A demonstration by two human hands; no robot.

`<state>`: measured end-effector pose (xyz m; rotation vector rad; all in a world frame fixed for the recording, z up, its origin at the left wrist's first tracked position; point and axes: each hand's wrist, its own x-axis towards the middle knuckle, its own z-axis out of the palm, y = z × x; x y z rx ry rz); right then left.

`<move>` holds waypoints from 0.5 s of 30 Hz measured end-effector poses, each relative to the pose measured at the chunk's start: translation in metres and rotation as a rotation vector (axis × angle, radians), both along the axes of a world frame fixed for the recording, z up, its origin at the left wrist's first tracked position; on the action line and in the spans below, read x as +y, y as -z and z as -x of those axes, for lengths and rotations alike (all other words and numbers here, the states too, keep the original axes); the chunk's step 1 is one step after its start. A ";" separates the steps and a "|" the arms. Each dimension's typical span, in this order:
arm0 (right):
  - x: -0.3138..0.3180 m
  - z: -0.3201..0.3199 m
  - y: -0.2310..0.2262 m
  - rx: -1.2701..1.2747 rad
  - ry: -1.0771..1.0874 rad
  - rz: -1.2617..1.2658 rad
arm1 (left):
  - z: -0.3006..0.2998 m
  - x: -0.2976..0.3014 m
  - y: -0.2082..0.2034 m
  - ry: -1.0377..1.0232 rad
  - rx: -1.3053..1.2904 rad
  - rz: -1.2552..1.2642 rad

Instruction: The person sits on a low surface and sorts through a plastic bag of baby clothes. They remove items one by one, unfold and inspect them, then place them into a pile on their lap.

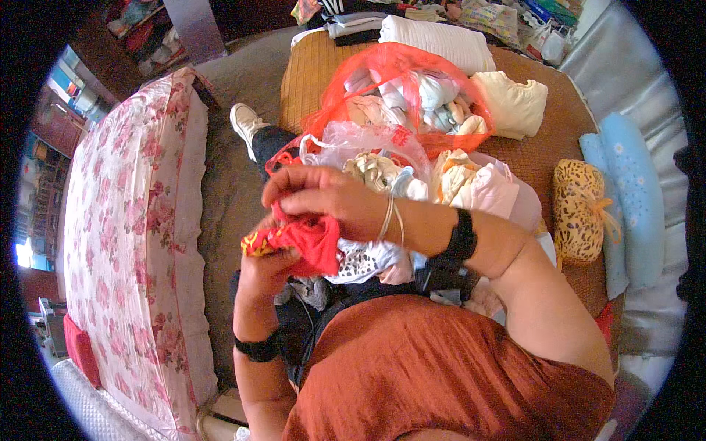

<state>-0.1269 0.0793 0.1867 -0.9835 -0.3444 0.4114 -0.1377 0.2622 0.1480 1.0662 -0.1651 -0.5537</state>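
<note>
A red cloth item with a yellow pattern (312, 241) is bunched up between my hands, in front of my lap; its exact kind does not show. From below, my left hand (266, 270) is closed on its patterned edge. My right hand (307, 189) arches over the top with fingers bent down onto the red fabric, fingertips partly hidden. Just beyond lies a thin clear plastic bag (346, 138) with pale clothes in it. A black-spotted light cloth (360, 263) rests beside the red item, partly covered by it.
A red mesh-like bag of pale clothes (434, 84) sits farther off on the brown woven mat (301, 81). Folded cream cloth (511, 103), a leopard-print bolster (577, 209) and blue pillows (632, 198) are to the right. A flower-patterned bed cover (132, 250) is at left.
</note>
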 end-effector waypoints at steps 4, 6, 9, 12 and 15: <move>-0.018 0.021 0.035 -0.054 -0.016 0.352 | 0.023 0.014 0.031 0.023 0.139 -0.334; -0.054 0.015 0.049 -0.517 0.220 1.066 | 0.025 0.021 0.040 -0.037 0.275 -0.234; -0.104 -0.008 0.070 -0.642 0.547 1.584 | 0.018 0.027 0.039 -0.086 0.398 -0.132; -0.136 -0.024 0.094 -0.347 0.471 1.738 | 0.008 0.018 0.029 -0.019 0.412 -0.166; -0.147 -0.034 0.114 -0.311 0.308 1.511 | 0.002 -0.012 0.031 0.137 0.329 -0.057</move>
